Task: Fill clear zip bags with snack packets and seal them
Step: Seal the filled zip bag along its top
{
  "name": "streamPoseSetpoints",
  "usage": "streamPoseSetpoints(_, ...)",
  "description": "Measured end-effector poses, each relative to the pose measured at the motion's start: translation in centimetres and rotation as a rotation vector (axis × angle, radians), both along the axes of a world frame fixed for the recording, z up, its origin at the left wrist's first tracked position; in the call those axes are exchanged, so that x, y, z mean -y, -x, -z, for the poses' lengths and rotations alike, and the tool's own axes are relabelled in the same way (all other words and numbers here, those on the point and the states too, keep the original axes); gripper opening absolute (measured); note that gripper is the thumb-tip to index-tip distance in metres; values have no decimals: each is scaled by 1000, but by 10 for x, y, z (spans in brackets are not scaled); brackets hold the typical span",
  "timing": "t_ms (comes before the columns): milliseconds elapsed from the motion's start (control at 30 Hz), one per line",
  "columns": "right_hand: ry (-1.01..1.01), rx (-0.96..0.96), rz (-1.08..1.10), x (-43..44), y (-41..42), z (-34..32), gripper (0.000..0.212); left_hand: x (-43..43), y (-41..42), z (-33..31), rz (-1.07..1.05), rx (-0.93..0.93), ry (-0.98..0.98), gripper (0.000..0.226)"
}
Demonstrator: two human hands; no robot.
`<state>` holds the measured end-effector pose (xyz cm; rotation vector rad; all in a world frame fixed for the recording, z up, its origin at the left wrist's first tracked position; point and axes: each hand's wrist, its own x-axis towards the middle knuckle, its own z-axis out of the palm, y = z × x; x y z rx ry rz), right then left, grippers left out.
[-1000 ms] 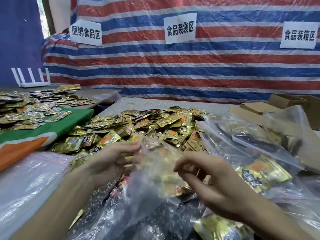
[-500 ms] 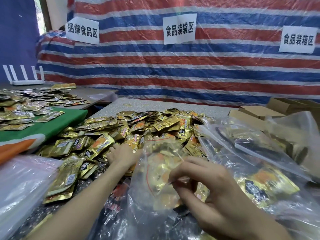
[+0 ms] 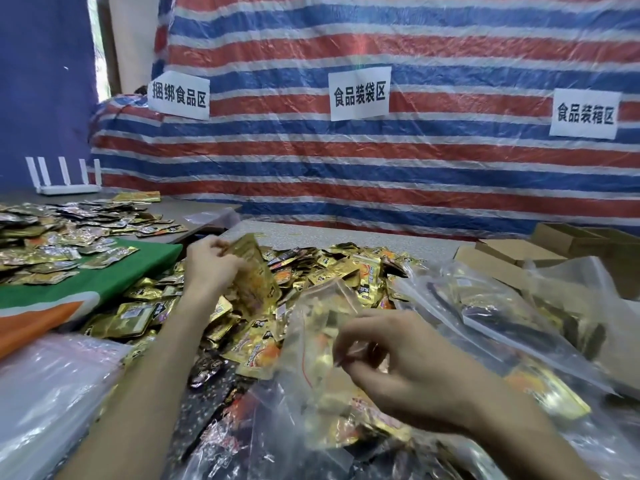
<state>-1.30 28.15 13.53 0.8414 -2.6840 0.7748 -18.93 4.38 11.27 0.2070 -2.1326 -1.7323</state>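
Far left: green-and-orange cloth (image 3: 86,289) bearing scattered foil sachets (image 3: 62,244); white router with upright antennas (image 3: 64,183) behind. Centre-left: left hand (image 3: 211,268), fingers closed on a handful of gold foil snack packets (image 3: 254,271), raised above the loose heap of gold packets (image 3: 332,268) on the grey table (image 3: 346,233). Centre-right: right hand (image 3: 398,362), thumb and fingers pinching the mouth of a clear zip bag (image 3: 322,341), partly filled with packets. Right: filled clear bags (image 3: 502,323), brown cardboard boxes (image 3: 554,244)
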Motion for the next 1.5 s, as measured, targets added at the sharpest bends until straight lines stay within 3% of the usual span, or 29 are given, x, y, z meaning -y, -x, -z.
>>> streamPoseSetpoints(133,5,23,82,6,13,-11,17,1,-57,-72,177,-292,-181,33)
streamPoseSetpoints(267,-53,40,78,14,16,-13,17,-15,-105,-86,326,-401,-313,39)
streamPoseSetpoints(333,-43,46,73,14,17,-12,18,-28,-111,-81,304,-420,-232,31)
streamPoseSetpoints(433,-6,49,77,11,17,-9,18,-47,-106,-74,99,-463,-3,25)
streamPoseSetpoints(600,151,25,143,0,19,6,19,-74,-94,-58,197,-293,225,29)
streamPoseSetpoints(767,282,-86,145,-6,24,6,39,-84,-83,-47,400,-196,381,36)
streamPoseSetpoints(900,432,-98,93,-11,27,4,22,-68,-71,-45,649,-101,399,33)
streamPoseSetpoints(1067,529,-145,27,-11,27,3,14,-42,-59,-43,457,55,537,44)
streamPoseSetpoints(1200,487,-192,-31,-9,25,4,21,-48,-69,-45,823,197,556,69)
streamPoseSetpoints(1267,471,-202,-39,-8,26,5,22,-56,-72,-45,997,160,571,55)
streamPoseSetpoints(1367,471,-196,-14,-11,25,4,21,-55,-68,-44,901,54,461,25)
streamPoseSetpoints(1500,419,-171,6,-16,22,-2,14,-36,-46,-40,584,-8,141,27)
